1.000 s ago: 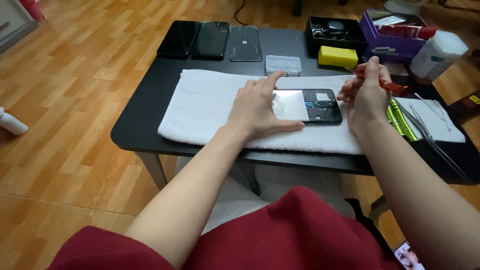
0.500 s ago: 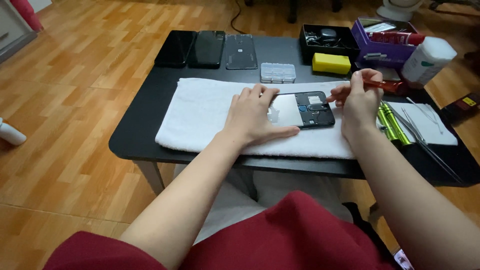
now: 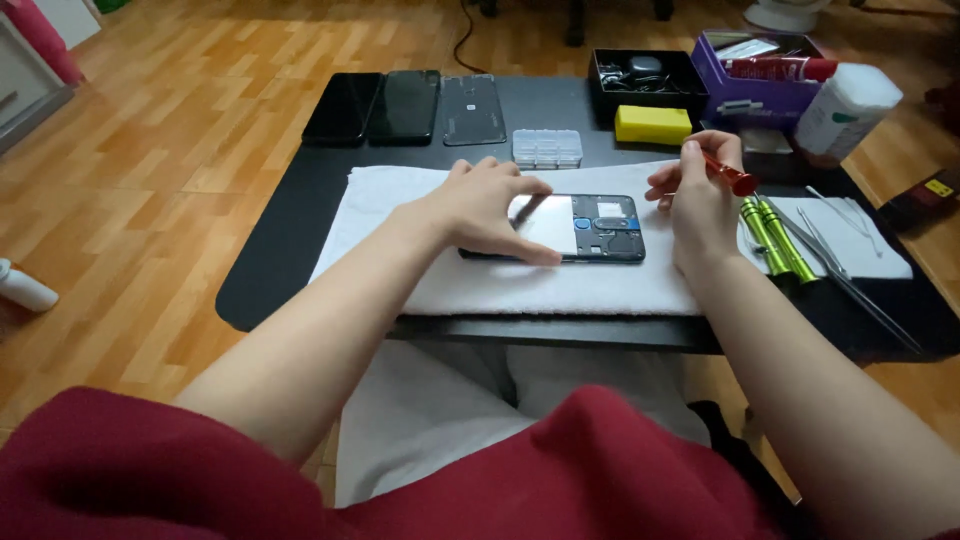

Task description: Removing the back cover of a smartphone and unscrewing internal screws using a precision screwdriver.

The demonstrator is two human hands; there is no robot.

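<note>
An opened smartphone [image 3: 590,228] with its back cover off lies on a white towel [image 3: 430,270] on a low black table [image 3: 300,230]. My left hand [image 3: 480,210] presses flat on the phone's left half, fingers spread over it. My right hand [image 3: 695,200] hovers just right of the phone and pinches a red-handled screwdriver [image 3: 728,175], its tip pointing toward the phone's upper right corner.
Three dark phones [image 3: 405,107] lie at the table's back left. A clear parts box [image 3: 547,147], a yellow block [image 3: 652,124], a black tray [image 3: 643,72], a purple box [image 3: 760,75] and a white bottle [image 3: 840,110] stand behind. Green screwdrivers [image 3: 775,235] and tweezers [image 3: 850,270] lie at right.
The view has shifted and steadied. My left hand stays on the phone. My right hand with the red screwdriver has lifted slightly off the phone's right end.
</note>
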